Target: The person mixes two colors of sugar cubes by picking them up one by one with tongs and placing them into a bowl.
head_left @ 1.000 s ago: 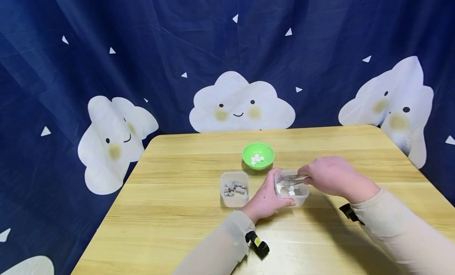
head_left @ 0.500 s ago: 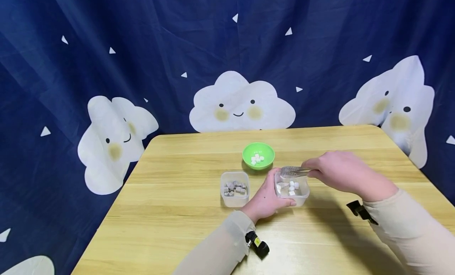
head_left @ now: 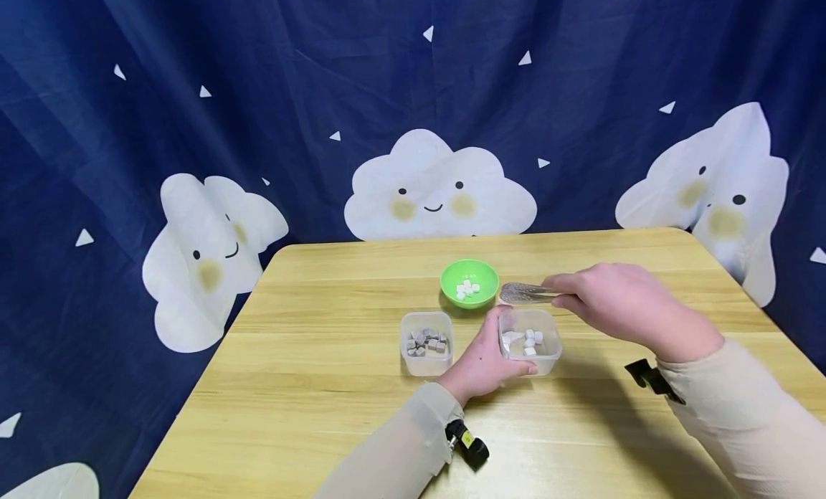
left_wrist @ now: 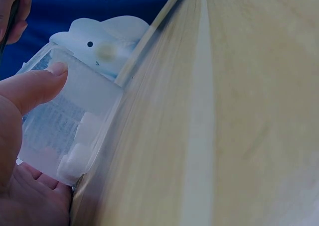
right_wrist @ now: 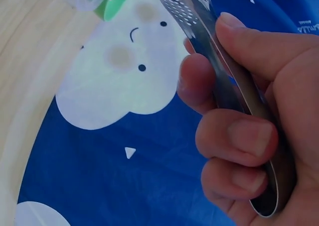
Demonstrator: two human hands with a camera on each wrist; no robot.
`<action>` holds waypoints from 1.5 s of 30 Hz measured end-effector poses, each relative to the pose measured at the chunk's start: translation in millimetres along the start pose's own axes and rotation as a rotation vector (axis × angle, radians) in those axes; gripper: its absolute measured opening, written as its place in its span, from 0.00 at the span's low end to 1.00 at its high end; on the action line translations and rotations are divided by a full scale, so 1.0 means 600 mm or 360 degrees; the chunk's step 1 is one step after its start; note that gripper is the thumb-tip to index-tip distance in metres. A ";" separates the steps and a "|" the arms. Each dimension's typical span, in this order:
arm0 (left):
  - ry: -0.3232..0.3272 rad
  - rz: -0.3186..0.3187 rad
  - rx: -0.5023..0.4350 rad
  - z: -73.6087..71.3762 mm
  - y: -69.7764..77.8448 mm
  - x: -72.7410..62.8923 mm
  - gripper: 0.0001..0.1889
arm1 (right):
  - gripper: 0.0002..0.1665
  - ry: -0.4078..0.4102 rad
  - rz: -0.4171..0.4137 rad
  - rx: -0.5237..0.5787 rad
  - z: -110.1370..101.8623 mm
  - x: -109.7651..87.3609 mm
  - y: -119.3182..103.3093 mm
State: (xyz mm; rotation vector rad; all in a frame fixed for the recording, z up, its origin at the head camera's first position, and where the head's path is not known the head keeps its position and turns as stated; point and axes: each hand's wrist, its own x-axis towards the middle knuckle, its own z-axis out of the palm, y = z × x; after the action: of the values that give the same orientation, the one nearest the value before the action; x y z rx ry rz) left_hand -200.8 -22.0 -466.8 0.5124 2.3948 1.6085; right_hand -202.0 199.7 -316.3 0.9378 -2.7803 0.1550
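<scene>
My left hand (head_left: pixel 480 363) grips the side of a clear plastic container (head_left: pixel 547 365) holding several white cubes. Its thumb lies along the wall of the container (left_wrist: pixel 94 74) in the left wrist view. My right hand (head_left: pixel 616 302) holds metal tongs (head_left: pixel 525 293) above the far edge of that container, their perforated ends pointing left toward a green bowl (head_left: pixel 485 275). Fingers curl around the handles of the tongs (right_wrist: pixel 219 66) in the right wrist view. Whether a cube sits between the tong ends cannot be made out. Several white cubes (head_left: pixel 467 290) lie in the bowl.
Left of my left hand stands a second clear container (head_left: pixel 426 368) with several grey cubes (head_left: pixel 426 340). Everything rests on a wooden table (head_left: pixel 310 384). Behind its far edge hangs a dark blue curtain (head_left: pixel 284 76) with cloud prints.
The tongs have risen out of the white-cube container and moved away from me toward the green bowl, carried by my right hand. My left hand has kept its hold in place.
</scene>
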 end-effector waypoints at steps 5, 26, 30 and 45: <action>0.0006 -0.0011 0.0029 -0.001 0.001 -0.001 0.54 | 0.14 0.0039 0.0012 0.0016 0.013 0.011 -0.003; 0.0005 -0.0023 0.0012 0.000 0.000 0.000 0.54 | 0.13 0.0088 0.0106 0.0028 0.063 0.051 0.000; 0.0002 -0.0030 0.0002 -0.001 0.000 0.000 0.53 | 0.14 0.0094 0.0107 0.0037 0.060 0.049 -0.001; 0.0001 -0.0009 -0.0022 0.001 -0.004 0.002 0.54 | 0.16 0.0097 -0.0017 0.0067 0.029 0.008 0.013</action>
State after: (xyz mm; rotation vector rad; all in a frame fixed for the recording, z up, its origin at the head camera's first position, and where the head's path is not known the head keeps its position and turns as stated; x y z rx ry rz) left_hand -202.3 -21.9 -468.9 0.5022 2.3816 1.6217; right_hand -213.4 200.3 -332.5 0.9418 -2.7257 0.2376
